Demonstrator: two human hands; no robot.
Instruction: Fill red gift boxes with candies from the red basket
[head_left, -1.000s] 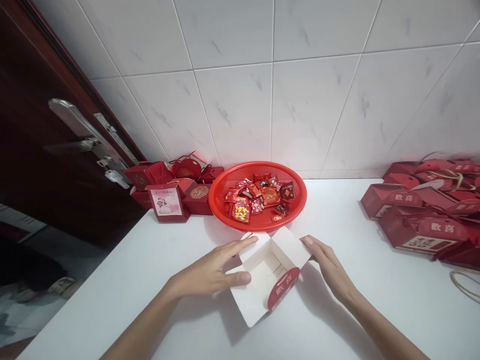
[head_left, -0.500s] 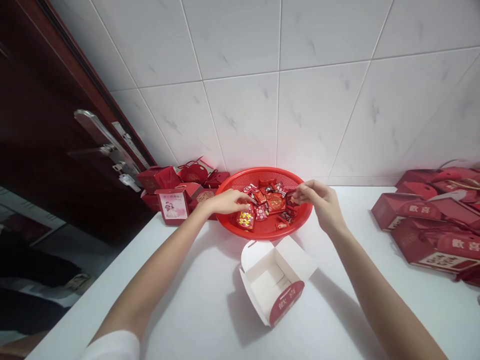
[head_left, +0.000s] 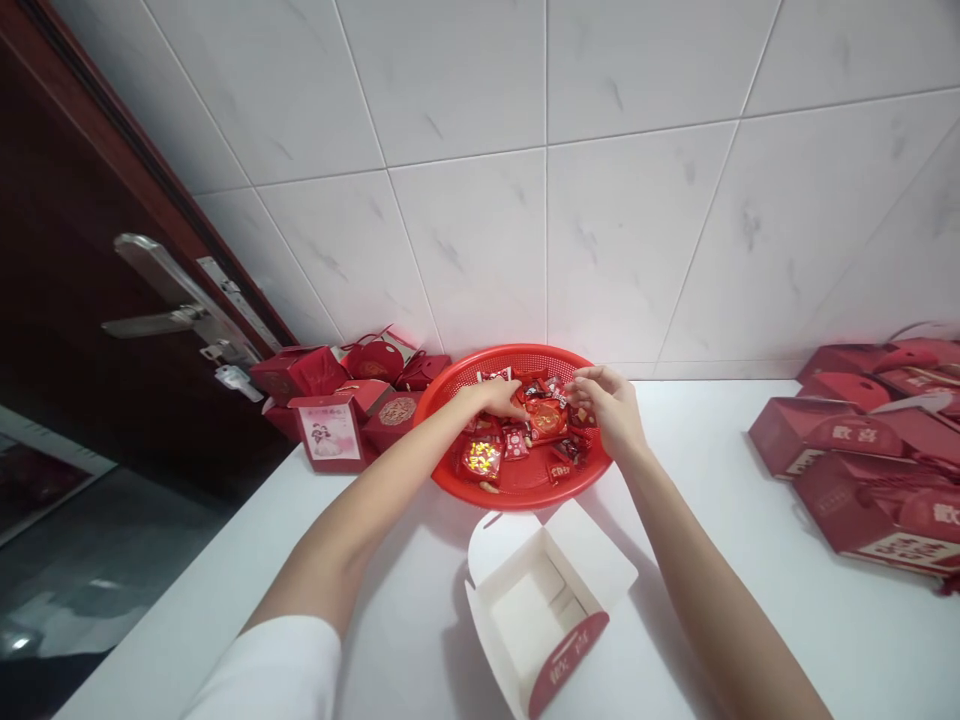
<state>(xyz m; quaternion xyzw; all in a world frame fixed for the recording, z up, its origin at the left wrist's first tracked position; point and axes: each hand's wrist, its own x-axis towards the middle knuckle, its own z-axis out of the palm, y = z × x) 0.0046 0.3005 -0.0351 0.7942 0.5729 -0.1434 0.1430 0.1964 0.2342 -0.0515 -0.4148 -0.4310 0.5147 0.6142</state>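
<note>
A red plastic basket (head_left: 517, 497) holds wrapped sweets, among them a red packet with gold print (head_left: 482, 457) and a larger red packet (head_left: 546, 420). Over the basket's left-middle part, my left hand (head_left: 501, 398) reaches among the sweets, its fingers curled downward; what they touch is hidden. At the right rim is my right hand (head_left: 609, 402), thumb and fingertips drawn together over the sweets; anything between them is too small to tell. In front of the basket an open box (head_left: 529, 610), white inside with a red flap, stands with nothing in it.
Red gift boxes (head_left: 330, 435) stand left of the basket, near a dark door with a metal handle (head_left: 161, 320). More folded red boxes (head_left: 874, 490) are piled at the right. A tiled wall (head_left: 465, 250) rises behind the white table (head_left: 397, 640).
My left hand has moved right and deeper over the sweets. My right hand has shifted slightly left. The view has shifted a little, so the open box appears lower.
</note>
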